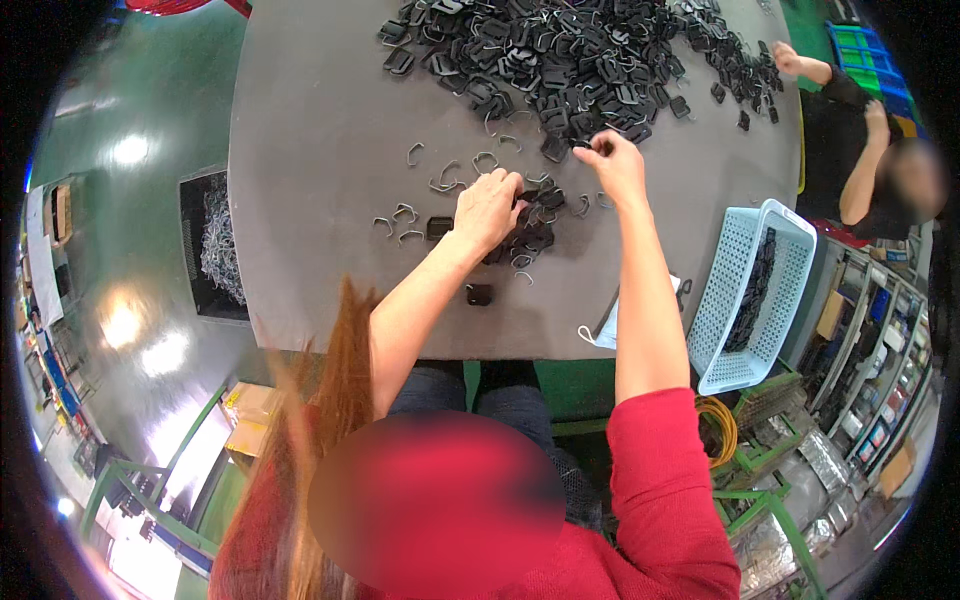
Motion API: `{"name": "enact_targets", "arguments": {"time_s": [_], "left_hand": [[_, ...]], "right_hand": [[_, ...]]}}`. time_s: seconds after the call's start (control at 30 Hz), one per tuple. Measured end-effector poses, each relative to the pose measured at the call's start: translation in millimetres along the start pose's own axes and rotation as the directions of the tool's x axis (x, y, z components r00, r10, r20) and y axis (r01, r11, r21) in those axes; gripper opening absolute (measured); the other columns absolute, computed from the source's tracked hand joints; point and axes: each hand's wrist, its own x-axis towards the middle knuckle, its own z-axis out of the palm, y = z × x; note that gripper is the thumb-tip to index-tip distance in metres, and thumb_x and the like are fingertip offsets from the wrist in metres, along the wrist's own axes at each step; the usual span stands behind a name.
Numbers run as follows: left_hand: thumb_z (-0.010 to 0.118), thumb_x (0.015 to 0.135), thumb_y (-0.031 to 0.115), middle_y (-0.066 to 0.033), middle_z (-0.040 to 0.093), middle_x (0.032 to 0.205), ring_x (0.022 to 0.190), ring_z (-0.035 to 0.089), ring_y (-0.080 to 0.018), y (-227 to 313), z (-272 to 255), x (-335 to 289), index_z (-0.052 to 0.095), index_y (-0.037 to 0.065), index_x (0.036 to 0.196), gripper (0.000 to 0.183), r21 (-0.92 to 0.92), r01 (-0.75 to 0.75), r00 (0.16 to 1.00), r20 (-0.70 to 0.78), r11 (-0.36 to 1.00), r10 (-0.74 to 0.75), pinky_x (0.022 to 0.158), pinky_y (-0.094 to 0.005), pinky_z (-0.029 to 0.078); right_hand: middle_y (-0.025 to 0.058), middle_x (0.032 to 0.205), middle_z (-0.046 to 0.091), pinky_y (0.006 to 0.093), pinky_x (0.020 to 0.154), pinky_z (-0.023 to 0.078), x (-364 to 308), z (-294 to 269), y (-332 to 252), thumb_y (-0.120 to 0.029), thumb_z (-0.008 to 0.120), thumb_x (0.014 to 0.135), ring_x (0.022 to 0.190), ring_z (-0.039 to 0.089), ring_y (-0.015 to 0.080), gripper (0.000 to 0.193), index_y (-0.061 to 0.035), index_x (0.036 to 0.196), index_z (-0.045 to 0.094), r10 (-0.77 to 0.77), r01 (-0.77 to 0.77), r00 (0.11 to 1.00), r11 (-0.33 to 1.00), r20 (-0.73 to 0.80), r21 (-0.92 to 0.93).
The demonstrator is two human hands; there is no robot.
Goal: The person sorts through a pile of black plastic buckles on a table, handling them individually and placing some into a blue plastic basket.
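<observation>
The black plastic buckles (540, 60), many with bent wire attached, lie in a big heap that serves as the landmark here. On the heap's near side sits a smaller cluster of black buckle pieces (533, 238), with bent wire hooks (404, 212) scattered about it. The person's right hand (615, 168) is at the heap's near edge, thumb and fingertips drawn narrow by a black piece; whether they grip it cannot be told. The left hand (487, 208), nearer the person than the heap, curls over the cluster, its fingertips partly hidden, so its hold cannot be told either.

Each buckle looks light, stiff and hardly fragile, perhaps a little slick; a pinch across the flat plastic body should suit it better than the wire, which looks springy and likely to snag on its neighbours.

The heap rests on a smooth grey table (320, 120). Right of the heap and nearer the person stands a light-blue perforated basket (710, 300) holding black pieces, with a pale-blue face mask (608, 328) beside it. A co-worker (858, 190) is beyond the heap's right side; well left of it, a black crate (190, 240) stands on the green floor (130, 210)
</observation>
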Motion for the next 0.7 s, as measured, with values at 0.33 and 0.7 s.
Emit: {"name": "enact_targets", "arguments": {"time_s": [0.33,0.7], "left_hand": [[0.058,0.084,0.02,-0.0046,0.057,0.098,0.082,0.056,-0.0126,-24,-64,-8,0.053,0.01,0.1,0.02,-0.87,0.486,0.85,0.492,0.08,0.191,0.058,-0.021,0.044],[0.063,0.081,0.027,0.0018,0.062,0.083,0.071,0.056,-0.0098,-14,-24,76,0.057,0.009,0.092,0.022,-0.723,0.394,0.886,0.136,0.567,-0.443,0.06,-0.0275,0.045]], "right_hand": [[0.0041,0.076,0.061,0.0258,0.053,0.042,14,-7,-13,-0.02,0.062,0.08,0.073,0.058,0.0108,0.016,-0.0067,0.087,0.058,0.0,-0.152,0.977,0.699,0.212,0.699],[0.0099,0.086,0.061,0.0394,0.07,0.046,17,7,-33,-0.029,0.072,0.07,0.082,0.061,0.0281,0.033,-0.0056,0.089,0.058,-0.213,0.205,0.977,0.964,-0.03,-0.168]]}}
